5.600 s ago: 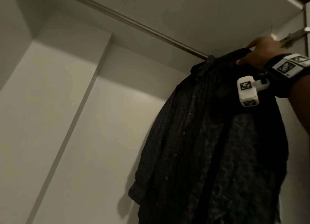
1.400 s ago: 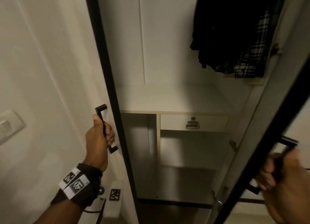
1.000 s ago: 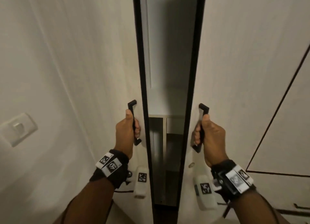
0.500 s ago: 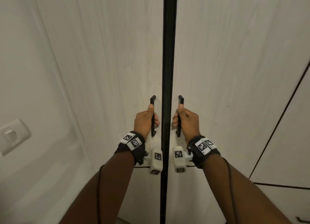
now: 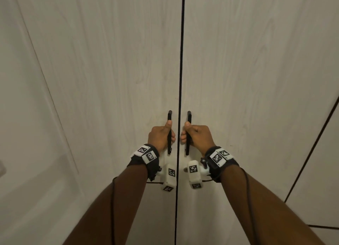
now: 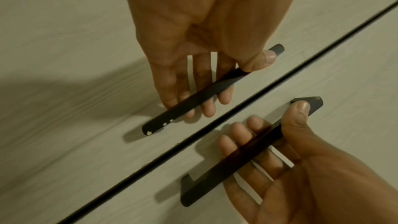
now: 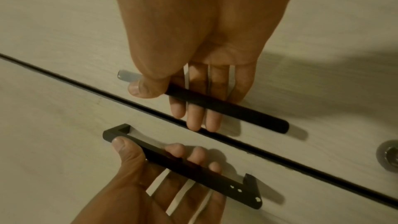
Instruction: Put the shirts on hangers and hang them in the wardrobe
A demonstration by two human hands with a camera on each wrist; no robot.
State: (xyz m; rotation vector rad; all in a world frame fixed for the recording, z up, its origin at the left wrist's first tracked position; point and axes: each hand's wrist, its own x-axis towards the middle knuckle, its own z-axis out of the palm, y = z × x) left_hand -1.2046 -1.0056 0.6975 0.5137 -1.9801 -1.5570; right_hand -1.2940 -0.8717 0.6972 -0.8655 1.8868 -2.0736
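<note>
Doors: pale wood-grain wardrobe doors [image 5: 113, 79] met at a thin dark seam.
Left grip [image 5: 159, 136]: clamped on left black bar handle [image 5: 169, 116].
Right grip [image 5: 199, 137]: clamped on right black bar handle [image 5: 189, 116].

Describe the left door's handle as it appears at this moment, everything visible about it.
The left door handle is a slim, matte black bar, apparently metal, mounted upright on the pale wood-grain left door beside the closed centre seam. Short legs hold it off the panel. Its lower end shows small pale chips in the finish. The left hand grips it, fingers hooked behind the bar and thumb lying along its front.
</note>
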